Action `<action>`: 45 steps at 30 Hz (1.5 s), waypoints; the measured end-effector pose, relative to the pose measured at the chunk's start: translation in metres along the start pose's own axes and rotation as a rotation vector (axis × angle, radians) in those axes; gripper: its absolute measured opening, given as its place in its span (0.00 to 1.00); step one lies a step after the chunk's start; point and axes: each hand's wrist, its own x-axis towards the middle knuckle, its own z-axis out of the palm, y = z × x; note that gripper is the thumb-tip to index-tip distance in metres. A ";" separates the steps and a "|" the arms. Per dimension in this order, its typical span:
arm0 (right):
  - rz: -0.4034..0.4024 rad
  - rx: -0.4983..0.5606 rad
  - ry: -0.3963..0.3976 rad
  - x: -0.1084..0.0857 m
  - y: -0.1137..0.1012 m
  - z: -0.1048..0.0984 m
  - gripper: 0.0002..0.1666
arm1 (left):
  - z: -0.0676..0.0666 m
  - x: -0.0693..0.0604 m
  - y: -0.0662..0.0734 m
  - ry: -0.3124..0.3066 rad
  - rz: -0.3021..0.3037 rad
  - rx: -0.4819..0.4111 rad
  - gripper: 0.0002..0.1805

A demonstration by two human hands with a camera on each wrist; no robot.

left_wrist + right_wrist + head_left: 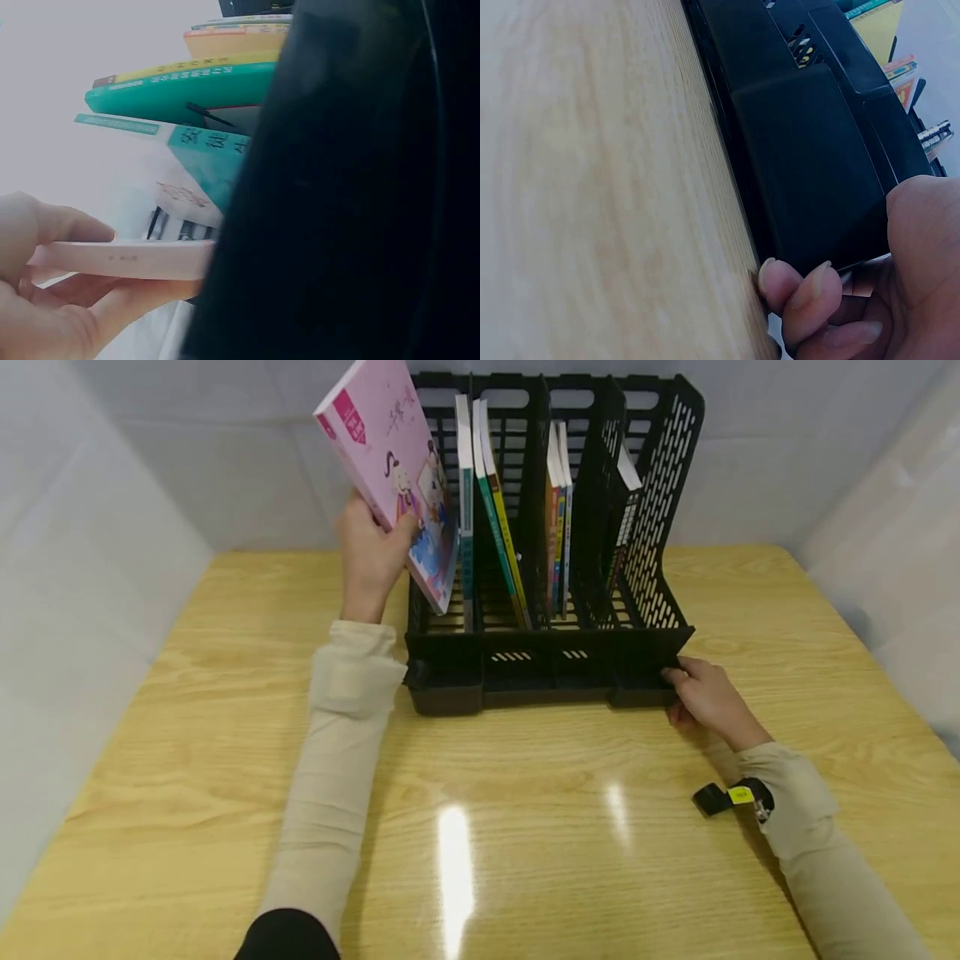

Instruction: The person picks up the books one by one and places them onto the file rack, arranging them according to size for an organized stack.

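Note:
My left hand grips a pink book with a cartoon cover by its spine side, tilted, over the leftmost compartment of a black book rack. In the left wrist view, thumb and fingers hold the book's pale edge beside a teal-and-white book. My right hand holds the rack's front right corner. The right wrist view has its curled fingers at the end of the black rack's front tray.
Upright in the rack stand a teal-spined book, leaning green and yellow books, several thin books and a dark book. Dividers separate the compartments. The wooden table meets a white backdrop behind.

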 end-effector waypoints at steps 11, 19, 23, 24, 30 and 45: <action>0.005 -0.010 0.002 0.001 0.004 0.000 0.24 | 0.009 0.003 -0.022 -0.071 -0.028 0.182 0.25; -0.003 -0.010 0.003 0.003 0.002 0.000 0.23 | 0.002 0.000 -0.012 -0.187 -0.135 0.242 0.27; 0.000 -0.021 0.002 0.003 0.002 -0.001 0.23 | -0.014 -0.006 0.007 -0.186 -0.143 0.248 0.26; 0.000 -0.023 0.003 0.002 0.002 -0.001 0.23 | -0.018 -0.007 0.012 -0.206 -0.164 0.262 0.26; -0.006 -0.018 0.001 0.002 0.003 0.000 0.24 | -0.031 -0.012 0.031 -0.362 -0.331 0.320 0.26; -0.004 -0.011 0.005 0.001 0.005 0.000 0.21 | -0.017 -0.004 0.009 -0.337 -0.202 0.495 0.29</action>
